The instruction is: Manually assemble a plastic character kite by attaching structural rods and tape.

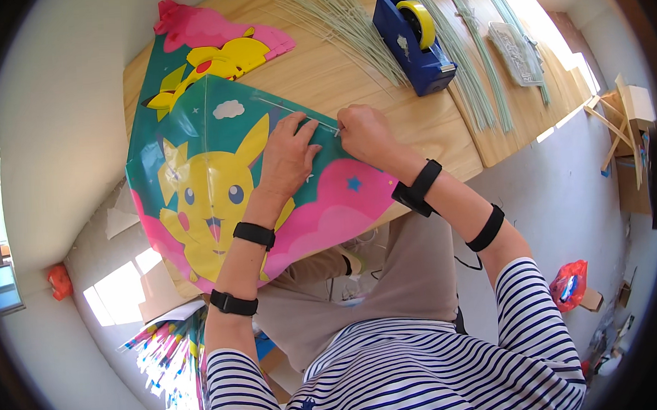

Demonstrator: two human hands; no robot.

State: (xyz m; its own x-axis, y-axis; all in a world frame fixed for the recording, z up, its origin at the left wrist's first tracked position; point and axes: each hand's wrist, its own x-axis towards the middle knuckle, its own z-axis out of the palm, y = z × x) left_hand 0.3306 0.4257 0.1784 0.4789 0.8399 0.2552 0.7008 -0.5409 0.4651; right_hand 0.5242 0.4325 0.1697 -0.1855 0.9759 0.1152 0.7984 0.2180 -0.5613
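A diamond-shaped kite sheet in green, pink and yellow, with a big-eared yellow cartoon animal on it, lies over the table's near edge. A thin pale rod runs along its upper right edge. My left hand rests on the sheet beside the rod, palm down, with its fingers bent and apart. My right hand is closed, pinching the rod's right end at the sheet's edge. Its fingertips partly hide that end. A second kite sheet of similar print lies folded and bunched beyond the first.
On the wooden table stands a blue tape dispenser with a yellow roll. Bundles of thin pale rods and a clear plastic box of small parts lie nearby. Many colourful rolled pieces are gathered below the table at left.
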